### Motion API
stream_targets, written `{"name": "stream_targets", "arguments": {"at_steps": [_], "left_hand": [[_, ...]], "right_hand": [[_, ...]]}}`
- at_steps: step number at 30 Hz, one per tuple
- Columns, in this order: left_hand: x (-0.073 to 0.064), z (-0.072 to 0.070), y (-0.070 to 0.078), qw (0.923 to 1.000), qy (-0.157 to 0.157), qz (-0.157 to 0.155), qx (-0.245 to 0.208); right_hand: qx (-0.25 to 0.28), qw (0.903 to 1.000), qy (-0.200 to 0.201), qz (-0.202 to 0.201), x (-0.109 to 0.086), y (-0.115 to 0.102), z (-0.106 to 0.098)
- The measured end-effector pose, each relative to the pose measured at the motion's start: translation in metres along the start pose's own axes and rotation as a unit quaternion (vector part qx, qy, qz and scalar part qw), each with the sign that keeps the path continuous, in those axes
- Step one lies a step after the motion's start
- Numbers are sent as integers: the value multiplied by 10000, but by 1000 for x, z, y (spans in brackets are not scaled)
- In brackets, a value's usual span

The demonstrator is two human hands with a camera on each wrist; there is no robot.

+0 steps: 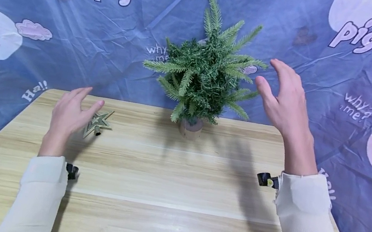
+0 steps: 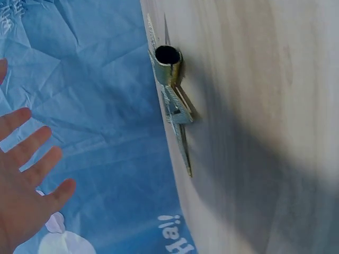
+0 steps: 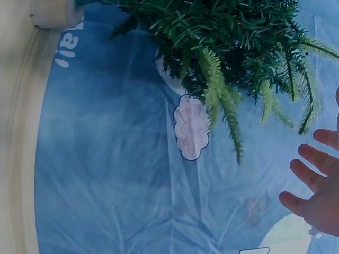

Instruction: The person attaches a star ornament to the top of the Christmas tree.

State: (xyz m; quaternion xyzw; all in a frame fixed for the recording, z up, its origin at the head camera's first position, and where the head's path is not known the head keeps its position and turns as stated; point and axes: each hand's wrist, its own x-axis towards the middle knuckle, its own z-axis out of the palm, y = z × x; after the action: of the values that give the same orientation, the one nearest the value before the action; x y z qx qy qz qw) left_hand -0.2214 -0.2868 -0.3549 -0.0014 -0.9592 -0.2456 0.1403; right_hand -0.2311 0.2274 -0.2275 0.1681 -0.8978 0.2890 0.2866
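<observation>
A small artificial Christmas tree (image 1: 208,74) stands upright on a round wooden base (image 1: 191,128) near the back of the table. My right hand (image 1: 288,98) is raised beside the tree's right-hand branches, fingers spread and nothing held; the right wrist view shows the hand (image 3: 318,180) apart from the greenery (image 3: 222,42). On the table at the left lies a gold star tree topper (image 1: 98,122) with a short hollow socket (image 2: 168,58). Over that side my left hand (image 1: 71,112) hovers with its fingers apart, partly overlapping the star in the head view. In the left wrist view this hand (image 2: 32,174) holds nothing.
The light wood table (image 1: 166,183) ends at the back against a blue printed cloth (image 1: 128,39), which also hangs along both sides. Small black wrist mounts (image 1: 267,180) sit on the cream sleeves (image 1: 308,224).
</observation>
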Motion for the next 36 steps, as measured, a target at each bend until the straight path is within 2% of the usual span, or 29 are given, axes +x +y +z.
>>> {"name": "stream_targets", "arguments": {"at_steps": [10,15,20,26,30,36], "left_hand": [[-5,2,-21,9948,-49,-688,-754],[-7,7,-30,9897,-166,-945,-1061],[-7,9,-43,9854,-196,-1033,-1342],[-10,9,-51,9757,-431,-1229,-1763],[-13,9,-54,9725,-626,-1312,-1821],[-11,12,-61,9681,-1133,-1270,-1841]], "right_hand": [[124,9970,505,-576,13,-17,8],[66,9952,497,-836,20,-25,11],[80,9936,410,-1046,25,-32,16],[98,9937,319,-1068,32,-40,22],[106,9942,216,-1051,35,-44,26],[45,9955,59,-945,34,-45,29]]}}
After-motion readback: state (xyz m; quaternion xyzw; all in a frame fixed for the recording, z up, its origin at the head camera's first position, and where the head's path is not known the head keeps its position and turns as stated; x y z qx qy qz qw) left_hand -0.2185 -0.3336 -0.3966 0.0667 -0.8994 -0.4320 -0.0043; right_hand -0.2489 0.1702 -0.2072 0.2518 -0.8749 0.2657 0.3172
